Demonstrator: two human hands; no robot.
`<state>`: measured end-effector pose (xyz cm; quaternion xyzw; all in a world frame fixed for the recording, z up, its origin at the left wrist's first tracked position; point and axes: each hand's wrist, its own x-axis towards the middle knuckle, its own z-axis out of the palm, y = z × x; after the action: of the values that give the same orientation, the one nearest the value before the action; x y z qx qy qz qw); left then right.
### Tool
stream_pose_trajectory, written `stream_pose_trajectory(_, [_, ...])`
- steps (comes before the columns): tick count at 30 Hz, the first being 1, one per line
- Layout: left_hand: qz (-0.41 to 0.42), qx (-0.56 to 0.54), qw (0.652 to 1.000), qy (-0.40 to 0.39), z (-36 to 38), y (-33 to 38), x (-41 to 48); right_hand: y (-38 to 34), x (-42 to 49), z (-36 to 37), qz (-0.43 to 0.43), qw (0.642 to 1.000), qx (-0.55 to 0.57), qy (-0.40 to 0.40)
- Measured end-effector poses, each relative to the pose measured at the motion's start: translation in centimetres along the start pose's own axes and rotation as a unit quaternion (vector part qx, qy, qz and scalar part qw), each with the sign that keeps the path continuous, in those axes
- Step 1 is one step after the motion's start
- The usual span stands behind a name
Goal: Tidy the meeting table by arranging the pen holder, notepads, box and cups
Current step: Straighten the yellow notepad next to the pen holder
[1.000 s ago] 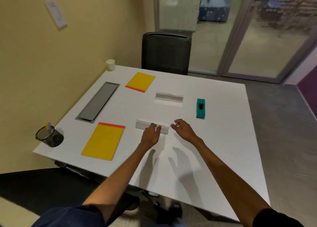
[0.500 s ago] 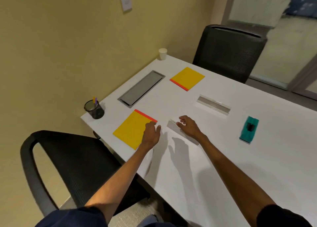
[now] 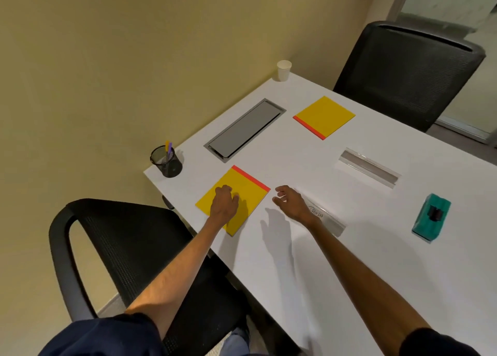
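A yellow notepad (image 3: 242,186) with a red edge lies near the table's front left edge; my left hand (image 3: 223,203) rests on it, fingers loosely bent. My right hand (image 3: 291,201) hovers open just right of the pad, over the end of a clear name holder (image 3: 326,220). A second yellow notepad (image 3: 324,117) lies farther back. The black mesh pen holder (image 3: 166,161) with pens stands at the left corner. A white paper cup (image 3: 283,70) stands at the far corner. A teal box (image 3: 431,217) lies to the right.
A grey cable hatch (image 3: 244,128) is set into the white table (image 3: 336,269). Another clear name holder (image 3: 368,166) lies mid-table. Black mesh chairs stand at the near left (image 3: 129,248) and at the far side (image 3: 408,70). A yellow wall runs along the left.
My view has swung left. My left hand has moved from the near name holder onto the front yellow notepad, and my right hand followed leftwards off the holder.
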<state>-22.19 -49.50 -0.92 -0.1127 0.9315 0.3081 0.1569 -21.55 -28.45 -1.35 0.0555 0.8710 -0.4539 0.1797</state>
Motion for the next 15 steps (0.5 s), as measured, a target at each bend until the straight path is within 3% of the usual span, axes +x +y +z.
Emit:
stream_pose_trajectory(7, [-0.062,0.064,0.993,-0.073,-0.3,-2.9,3.5,-1.3,3.4,2.7,0.011,0.999,-0.051,-0.011])
stream_pose_trajectory(15, [-0.093,0.089,0.989,-0.077,-1.3,-6.3,6.6,-2.0,8.0,5.4,0.072,0.986,-0.144,-0.041])
